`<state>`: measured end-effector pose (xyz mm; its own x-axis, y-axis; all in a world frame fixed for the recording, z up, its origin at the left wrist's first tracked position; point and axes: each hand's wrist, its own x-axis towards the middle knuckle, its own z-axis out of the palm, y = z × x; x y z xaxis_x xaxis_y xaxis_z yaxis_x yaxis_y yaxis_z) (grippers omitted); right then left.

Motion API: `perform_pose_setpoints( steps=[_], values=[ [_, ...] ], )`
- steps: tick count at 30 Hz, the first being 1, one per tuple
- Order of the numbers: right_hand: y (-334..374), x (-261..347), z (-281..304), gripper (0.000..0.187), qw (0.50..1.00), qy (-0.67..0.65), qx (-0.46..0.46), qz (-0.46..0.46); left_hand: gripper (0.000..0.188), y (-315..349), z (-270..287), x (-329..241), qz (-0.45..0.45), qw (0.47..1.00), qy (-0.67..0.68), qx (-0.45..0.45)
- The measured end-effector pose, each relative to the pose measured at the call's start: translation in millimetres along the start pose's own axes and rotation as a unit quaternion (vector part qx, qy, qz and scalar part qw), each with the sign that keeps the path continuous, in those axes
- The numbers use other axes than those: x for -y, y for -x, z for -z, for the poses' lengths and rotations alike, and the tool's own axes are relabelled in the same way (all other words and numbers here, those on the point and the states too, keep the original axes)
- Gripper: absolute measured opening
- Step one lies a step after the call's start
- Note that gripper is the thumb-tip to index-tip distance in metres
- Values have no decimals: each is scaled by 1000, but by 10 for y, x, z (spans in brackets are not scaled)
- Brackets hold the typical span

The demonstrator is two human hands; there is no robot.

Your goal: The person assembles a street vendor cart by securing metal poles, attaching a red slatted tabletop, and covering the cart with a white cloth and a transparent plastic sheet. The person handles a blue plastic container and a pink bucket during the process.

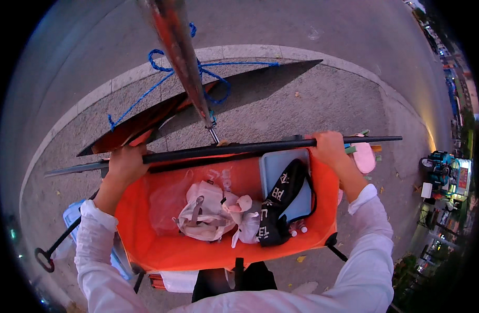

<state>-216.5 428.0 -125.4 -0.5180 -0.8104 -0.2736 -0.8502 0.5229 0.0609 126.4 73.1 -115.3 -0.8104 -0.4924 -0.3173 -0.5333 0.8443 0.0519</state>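
So we've got a pale stone curb [250, 51] curving across the upper frame, a dark teal vehicle [439, 164] far right, greenery [406, 274] lower right, plus one yellow leaf [301, 259] near bottom center.

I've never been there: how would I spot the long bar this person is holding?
Find the big orange fabric tub in the middle of the picture. Across its far side runs a long, thin black bar, with the left hand and right hand closed over it. Unlike the thick, worn reddish pole beyond, it is dark and lies crosswise.
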Motion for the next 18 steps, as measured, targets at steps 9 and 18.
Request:
perform_pose_setpoints(
  steps=[9,18],
  values=[
    [-27,19,-22,22,1000,7,19,-17,19,-12,-101,54,-40,998,-3,-43],
    [-53,-66,-179,24,999,41,5,-9,26,-147,-264,70,-36,998,-33,26]
  ],
)
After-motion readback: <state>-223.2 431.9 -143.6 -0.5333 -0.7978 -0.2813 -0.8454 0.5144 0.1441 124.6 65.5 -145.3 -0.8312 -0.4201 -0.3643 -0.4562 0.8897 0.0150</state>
